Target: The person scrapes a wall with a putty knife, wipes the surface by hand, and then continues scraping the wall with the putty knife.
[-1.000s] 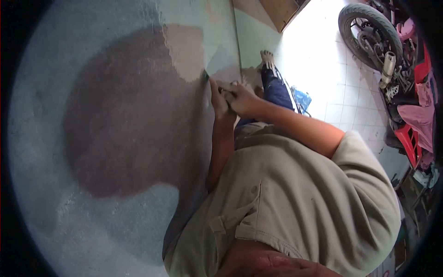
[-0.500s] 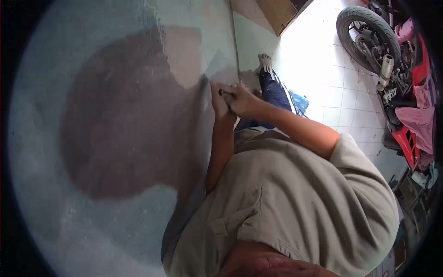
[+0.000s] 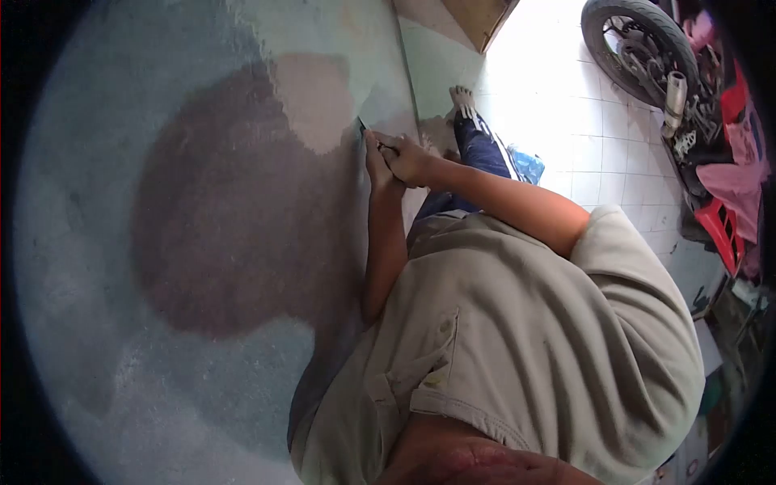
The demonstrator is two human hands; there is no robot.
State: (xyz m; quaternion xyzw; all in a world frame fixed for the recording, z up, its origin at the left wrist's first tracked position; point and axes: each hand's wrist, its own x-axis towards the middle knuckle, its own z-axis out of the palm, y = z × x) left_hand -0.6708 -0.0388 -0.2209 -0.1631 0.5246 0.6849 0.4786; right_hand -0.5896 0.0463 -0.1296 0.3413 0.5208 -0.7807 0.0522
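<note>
A thin dark tool with a narrow tip (image 3: 362, 124) points at the painted wall (image 3: 202, 388); its kind is too small to tell. My right hand (image 3: 411, 162) is closed around its dark rear part. My left hand (image 3: 378, 165) is closed beside it, touching the right hand, with the tip sticking out past its fingers. Much of the tool is hidden by the fingers. Near the tip, the wall has a pale patch (image 3: 315, 121) with a ragged edge, and a large shadow falls across the surface.
My legs in blue trousers (image 3: 483, 153) and a bare foot (image 3: 462, 99) are beyond the hands. A blue plastic bag (image 3: 528, 167) lies on the white tiled floor (image 3: 594, 153). To the right stands a motorcycle wheel (image 3: 638, 52) with red parts and pink cloth (image 3: 731, 186).
Both hands have shifted slightly up together, and the tool's tip now shows clearly beyond the left fingers. The view has moved a little, with the wall shadow shifting right.
</note>
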